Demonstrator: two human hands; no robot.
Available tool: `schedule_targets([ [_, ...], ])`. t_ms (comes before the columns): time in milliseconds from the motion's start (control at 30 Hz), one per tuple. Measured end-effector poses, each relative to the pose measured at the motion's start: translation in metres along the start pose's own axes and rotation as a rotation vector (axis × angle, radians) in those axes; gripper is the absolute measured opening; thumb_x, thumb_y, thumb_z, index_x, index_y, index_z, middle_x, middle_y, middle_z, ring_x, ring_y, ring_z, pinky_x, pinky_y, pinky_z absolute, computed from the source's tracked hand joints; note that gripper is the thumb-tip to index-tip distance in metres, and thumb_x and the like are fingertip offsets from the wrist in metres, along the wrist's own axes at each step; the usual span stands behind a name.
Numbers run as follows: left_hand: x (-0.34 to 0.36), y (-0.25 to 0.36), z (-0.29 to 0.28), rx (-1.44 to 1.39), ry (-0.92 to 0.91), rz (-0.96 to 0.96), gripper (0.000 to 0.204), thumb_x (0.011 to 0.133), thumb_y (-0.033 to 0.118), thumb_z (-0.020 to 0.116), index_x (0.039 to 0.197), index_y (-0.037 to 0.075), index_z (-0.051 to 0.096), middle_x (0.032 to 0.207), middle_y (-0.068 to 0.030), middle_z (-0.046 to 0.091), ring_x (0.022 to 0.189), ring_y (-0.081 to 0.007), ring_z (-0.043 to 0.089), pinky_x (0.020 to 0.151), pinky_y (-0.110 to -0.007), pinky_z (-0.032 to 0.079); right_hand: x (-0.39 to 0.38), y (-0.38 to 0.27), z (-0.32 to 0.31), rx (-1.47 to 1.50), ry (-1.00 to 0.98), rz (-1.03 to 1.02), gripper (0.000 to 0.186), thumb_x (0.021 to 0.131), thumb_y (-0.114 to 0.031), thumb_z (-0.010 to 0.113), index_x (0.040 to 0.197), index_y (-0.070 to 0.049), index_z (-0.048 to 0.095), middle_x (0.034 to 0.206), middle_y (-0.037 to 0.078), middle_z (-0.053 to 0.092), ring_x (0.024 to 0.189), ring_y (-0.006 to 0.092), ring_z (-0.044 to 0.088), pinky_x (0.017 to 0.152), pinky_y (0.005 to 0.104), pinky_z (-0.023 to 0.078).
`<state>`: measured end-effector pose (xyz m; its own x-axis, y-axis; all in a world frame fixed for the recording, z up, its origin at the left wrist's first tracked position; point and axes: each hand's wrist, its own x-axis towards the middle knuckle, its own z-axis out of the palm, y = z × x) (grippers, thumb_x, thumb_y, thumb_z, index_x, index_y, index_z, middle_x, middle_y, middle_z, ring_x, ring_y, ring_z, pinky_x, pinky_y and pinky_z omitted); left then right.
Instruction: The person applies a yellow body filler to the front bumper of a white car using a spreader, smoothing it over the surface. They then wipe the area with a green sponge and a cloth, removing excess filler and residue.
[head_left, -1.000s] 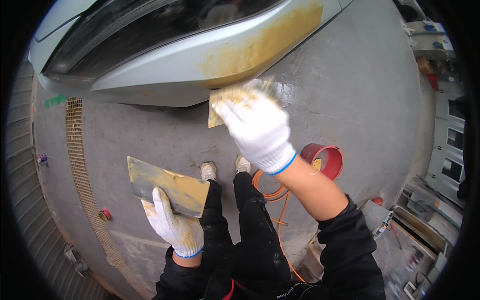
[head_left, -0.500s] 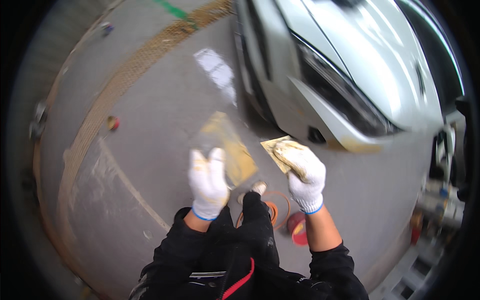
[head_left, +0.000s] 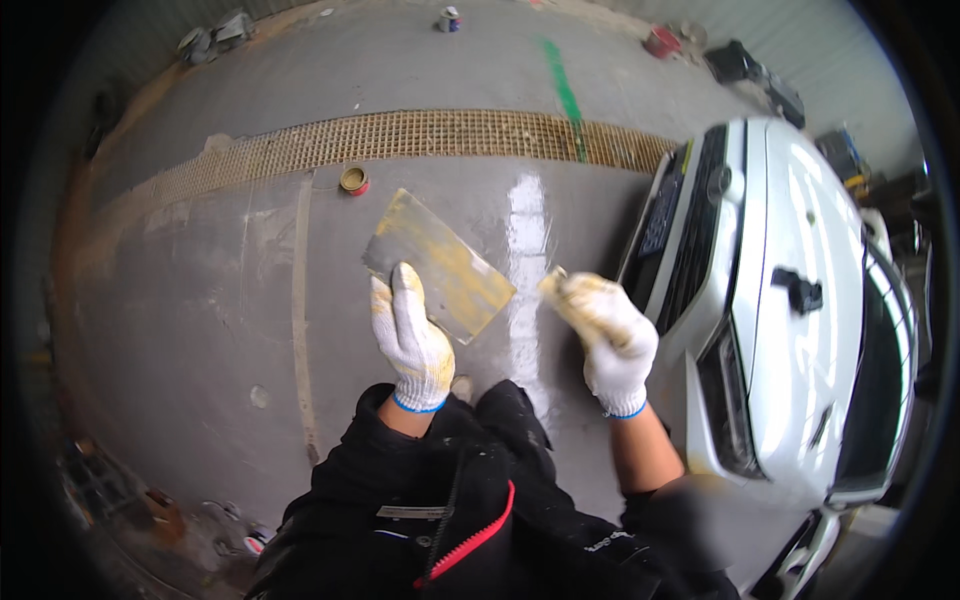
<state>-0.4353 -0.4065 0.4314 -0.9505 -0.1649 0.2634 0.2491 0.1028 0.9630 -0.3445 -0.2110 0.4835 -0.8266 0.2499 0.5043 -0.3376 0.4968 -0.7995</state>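
Observation:
My left hand, in a white knit glove, grips a thin rectangular putty board by its near left side. Yellow putty is smeared across the board, and its left corner looks grey. To the right, my right hand is closed on a small yellowish putty spreader, mostly hidden by the glove and blurred. A small gap separates the spreader from the board's right corner. Both gloves carry yellow stains. The white car stands close by on my right, front end facing the floor drain.
An open red can with yellowish contents sits on the grey floor before a long grating. Farther off are a small can and a red bucket. A dark object lies on the car's hood.
My view has swung left, so the car now appears farther right and the grating runs across the top. The spreader has turned more edge-on. Both hands keep their hold.

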Motion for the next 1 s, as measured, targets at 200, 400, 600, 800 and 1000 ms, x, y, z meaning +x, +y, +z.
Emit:
schedule_targets([
  [200,0.059,-0.008,0.003,-0.495,0.163,-0.333,0.038,0.115,0.011,0.057,0.149,-0.004,0.052,0.136,-0.0117,0.064,0.116,-0.0178,0.065,0.1,-0.035,0.056,0.073,0.052,0.104,0.481,-0.274,-0.052,0.033,0.088,0.011,0.077,0.117,-0.004,0.083,0.128,0.018,0.08,0.131,0.0415,0.07,0.115,0.0526,0.052],
  [400,0.128,-0.082,-0.09,-0.427,0.37,-0.369,0.036,0.118,0.019,0.054,0.148,0.0,0.053,0.129,-0.0098,0.066,0.112,-0.016,0.067,0.098,-0.034,0.057,0.115,0.153,0.237,0.166,-0.903,0.092,0.032,0.091,0.013,0.068,0.116,-0.003,0.08,0.122,0.013,0.081,0.111,0.029,0.078,0.097,0.0384,0.062],
  [600,0.115,-0.157,-0.188,-0.778,0.293,-0.794,0.038,0.118,0.023,0.055,0.148,-0.001,0.055,0.132,-0.011,0.068,0.116,-0.0205,0.07,0.099,-0.037,0.059,0.084,0.17,0.392,1.05,-0.407,1.161,0.025,0.099,0.001,0.068,0.124,-0.002,0.071,0.112,0.006,0.075,0.103,0.0191,0.071,0.1,0.0371,0.058],
  [800,0.06,-0.295,-0.333,-0.88,0.467,-0.916,0.035,0.115,0.023,0.061,0.138,-0.003,0.065,0.123,-0.0108,0.075,0.109,-0.0194,0.074,0.098,-0.036,0.06,-0.031,0.17,0.588,1.025,-0.707,1.475,0.018,0.1,-0.004,0.072,0.118,-0.001,0.075,0.116,0.009,0.077,0.114,0.0232,0.071,0.107,0.0409,0.057],
  [1000,-0.043,-0.421,-0.567,-0.562,0.922,-0.939,0.044,0.117,0.037,0.057,0.142,0.0,0.062,0.122,-0.0087,0.071,0.105,-0.0184,0.071,0.095,-0.037,0.059,-0.201,0.201,0.821,0.441,-1.255,1.399,0.092,0.098,-0.037,0.081,0.17,0.0,0.035,0.164,0.027,0.048,0.144,0.0386,0.058,0.118,0.0516,0.051],
])
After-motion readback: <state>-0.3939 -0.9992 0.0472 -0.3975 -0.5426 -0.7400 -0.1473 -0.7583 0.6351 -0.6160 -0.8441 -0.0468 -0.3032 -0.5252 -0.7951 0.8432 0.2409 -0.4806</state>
